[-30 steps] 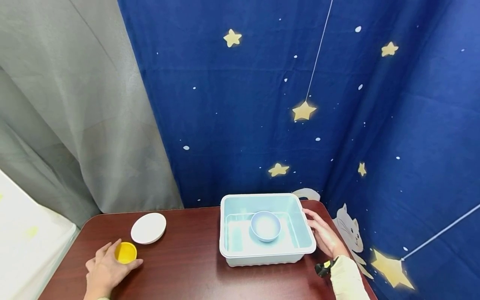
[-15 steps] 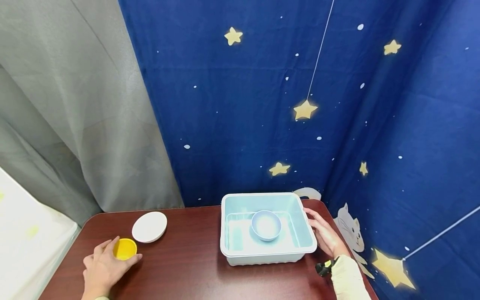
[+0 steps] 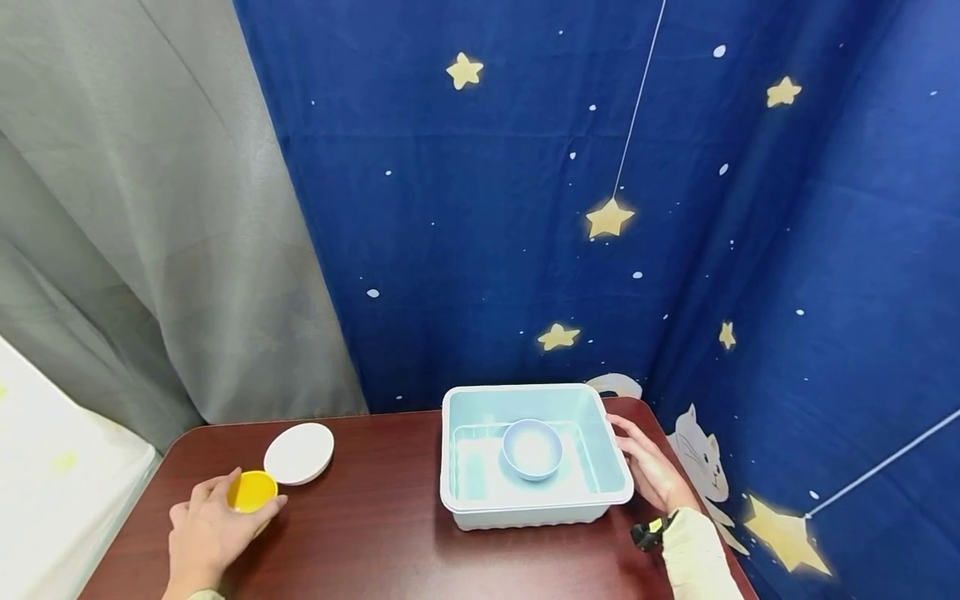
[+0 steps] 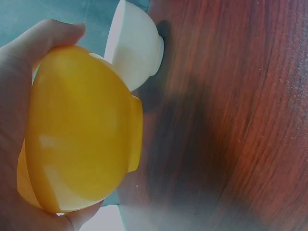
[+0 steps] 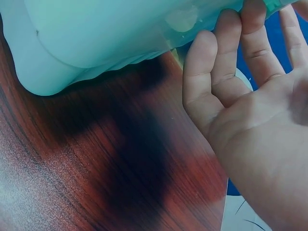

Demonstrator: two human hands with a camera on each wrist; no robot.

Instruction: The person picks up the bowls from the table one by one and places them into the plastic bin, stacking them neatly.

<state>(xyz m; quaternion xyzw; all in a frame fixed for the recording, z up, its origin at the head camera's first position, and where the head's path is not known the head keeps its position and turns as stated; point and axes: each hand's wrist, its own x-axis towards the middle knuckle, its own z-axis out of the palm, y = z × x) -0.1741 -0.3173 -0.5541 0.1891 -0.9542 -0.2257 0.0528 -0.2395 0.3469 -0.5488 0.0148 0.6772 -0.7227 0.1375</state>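
At the table's left, my left hand (image 3: 206,529) grips a small yellow bowl (image 3: 252,492) between thumb and fingers. The left wrist view shows this yellow bowl (image 4: 77,130) side-on, its foot facing the wood and a shadow on the table by it. Just beyond it sits a white bowl (image 3: 298,454). My right hand (image 3: 651,468) is at the right side of a pale blue plastic basin (image 3: 536,517). In the right wrist view the loosely bent fingers (image 5: 199,72) have their tips against the basin's outer wall (image 5: 106,38). A light blue bowl (image 3: 532,450) sits inside the basin.
Everything stands on a dark red-brown table (image 3: 375,517) with rounded back corners. Behind it hang a grey curtain (image 3: 187,250) and a blue star-patterned curtain (image 3: 480,233). White cloth (image 3: 67,467) lies past the left edge. A dark band (image 3: 647,535) circles the right wrist.
My left hand and the yellow bowl have moved slightly away from me, and the bowl's rim looks flatter in the head view. The right hand, basin and other bowls have stayed in place.
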